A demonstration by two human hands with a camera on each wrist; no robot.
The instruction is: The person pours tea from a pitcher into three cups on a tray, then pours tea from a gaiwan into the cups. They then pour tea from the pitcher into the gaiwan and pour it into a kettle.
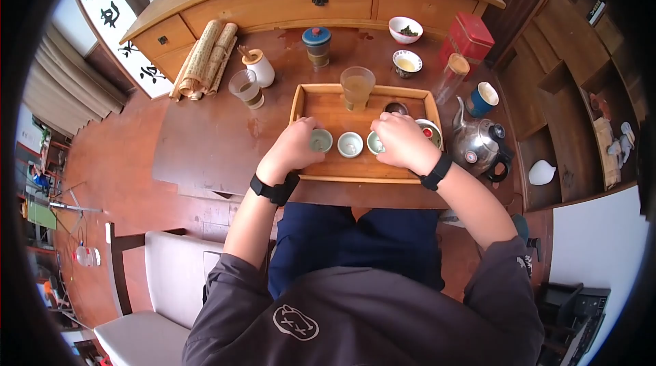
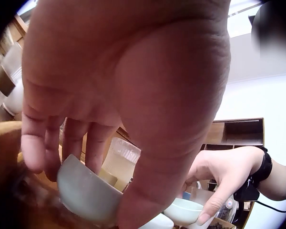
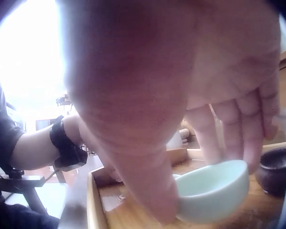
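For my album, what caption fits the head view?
Each hand, left and right, grips a small cup on the wooden tray.

A tea room, by its furnishing; a wooden tea tray (image 1: pixel 321 112) with small cups (image 1: pixel 350 144) sits on a dark table (image 1: pixel 205 141), a metal kettle (image 1: pixel 476 139) and red tin (image 1: pixel 470 35) beside it. Calligraphy panels (image 1: pixel 116 21), bamboo scrolls (image 1: pixel 205 57) and a wooden sideboard (image 1: pixel 287 1) stand behind.

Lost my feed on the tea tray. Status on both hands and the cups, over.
Left hand pinches the left cup. Right hand pinches the right cup. Middle cup untouched between them. Glass pitcher stands behind on the tray, apart from both hands.
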